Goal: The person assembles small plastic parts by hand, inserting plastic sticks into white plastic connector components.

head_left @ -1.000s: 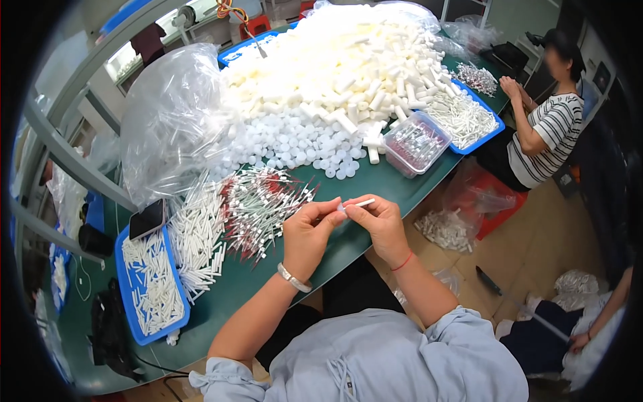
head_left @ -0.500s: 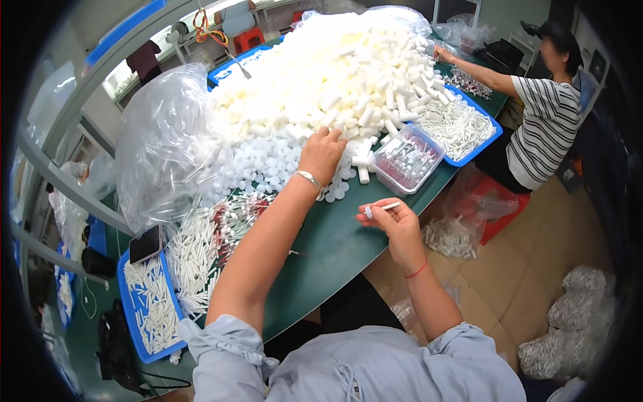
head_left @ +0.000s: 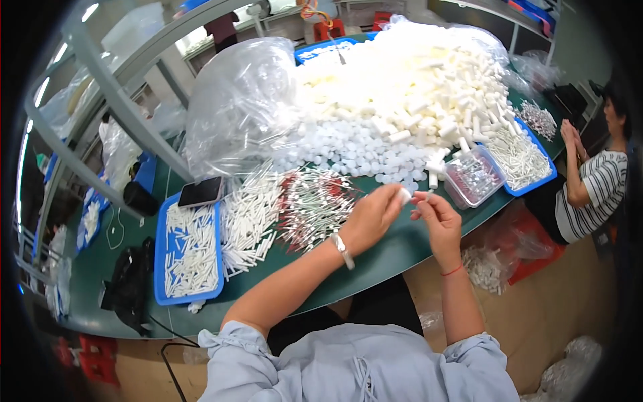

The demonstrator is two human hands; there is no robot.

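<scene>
"What takes up the most room?"

"The green table [head_left: 395,254]. A heap of pale foam tubes [head_left: 402,87] covers its far side, with a clear plastic bag [head_left: 241,107] to the left of it. Milky discs [head_left: 348,151] lie in front, then red-and-white wires [head_left: 315,208], white sticks [head_left: 251,214] and a blue tray [head_left: 160,261]."

"And the hands?"

"Over the table, close together. The left hand [head_left: 375,214] pinches a white piece [head_left: 404,195] at its fingertips; the right hand [head_left: 439,218] seems to grip a tiny part [head_left: 420,195] just beside it."

"How would you do this bit well?"

"I'd hold each close to its end, line them up straight and press lightly, so nothing bends. Best done above the table, where a dropped bit is easily found."

"What can't you make out?"

"A co-worker [head_left: 596,194] is partly lost at the dark right rim. The top of the heap is washed out by glare, and a phone [head_left: 201,192] covers one corner of the tray. Fingers hide much of the white piece, the tiny part is too small to identify, and I can't tell whether the two touch."
</scene>
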